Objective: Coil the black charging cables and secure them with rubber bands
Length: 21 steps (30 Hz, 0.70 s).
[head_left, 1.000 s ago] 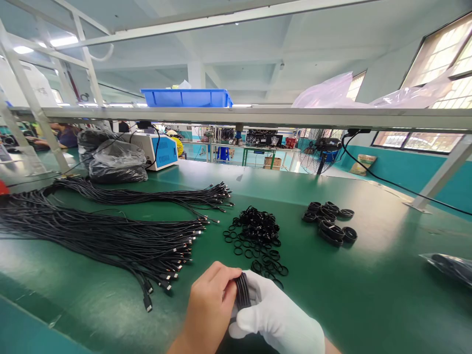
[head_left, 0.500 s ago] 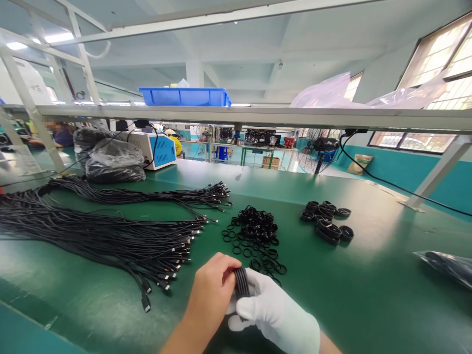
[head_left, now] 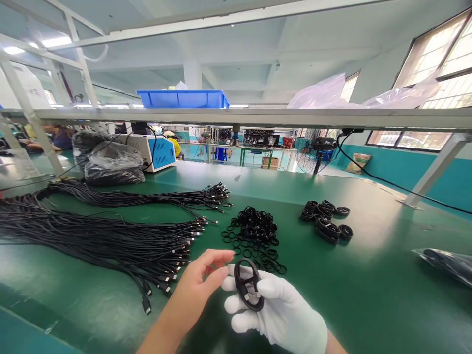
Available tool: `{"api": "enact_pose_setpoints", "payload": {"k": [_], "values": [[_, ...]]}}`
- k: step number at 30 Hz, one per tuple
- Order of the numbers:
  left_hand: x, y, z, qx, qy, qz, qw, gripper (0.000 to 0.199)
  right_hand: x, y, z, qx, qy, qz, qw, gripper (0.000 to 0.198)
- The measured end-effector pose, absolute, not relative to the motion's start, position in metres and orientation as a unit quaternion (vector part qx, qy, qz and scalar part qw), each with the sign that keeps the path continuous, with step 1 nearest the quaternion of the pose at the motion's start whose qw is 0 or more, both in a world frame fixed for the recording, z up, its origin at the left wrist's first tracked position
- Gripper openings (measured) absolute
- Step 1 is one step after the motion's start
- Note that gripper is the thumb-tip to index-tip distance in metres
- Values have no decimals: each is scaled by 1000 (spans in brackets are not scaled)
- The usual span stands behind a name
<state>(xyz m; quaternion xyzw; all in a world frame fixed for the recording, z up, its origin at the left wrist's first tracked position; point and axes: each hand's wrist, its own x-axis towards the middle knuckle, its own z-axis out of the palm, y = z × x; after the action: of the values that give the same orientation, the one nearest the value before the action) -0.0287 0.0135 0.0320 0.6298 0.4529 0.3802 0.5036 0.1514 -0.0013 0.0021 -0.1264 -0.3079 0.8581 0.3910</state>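
My right hand, in a white glove, holds a coiled black USB cable with the thumb pressed on it. The coil's open face is turned up toward me, and metal plug ends show inside the loop. Just left of the coil is my bare left hand, its index finger and thumb stretched out and apart with nothing between them. Beyond both hands lies a heap of small black rings, some loose ones spread toward me.
Long bundles of straight black cables cover the left of the green table. Several finished coils lie at right. A plastic-bagged item sits at the right edge. A white and blue machine stands behind, under a shelf.
The coil has turned from edge-on to face up in my right hand. My left hand has let go of it and drawn slightly left, its fingers opening.
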Motion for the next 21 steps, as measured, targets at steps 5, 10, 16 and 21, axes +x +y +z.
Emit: {"api": "enact_pose_setpoints", "payload": {"k": [5,10,16,21], "values": [[-29,29,15,609,305,376,629,38,147,0,-4,-110,-288,885,348,46],[-29,31,6,614,356,403,578,28,140,2,-16,-199,-308,836,409,27],[-26,32,1,622,390,408,543,26,136,1,-6,-276,-348,789,423,41],[-17,24,29,676,475,376,420,22,133,-2,13,-475,-437,651,400,52]]}}
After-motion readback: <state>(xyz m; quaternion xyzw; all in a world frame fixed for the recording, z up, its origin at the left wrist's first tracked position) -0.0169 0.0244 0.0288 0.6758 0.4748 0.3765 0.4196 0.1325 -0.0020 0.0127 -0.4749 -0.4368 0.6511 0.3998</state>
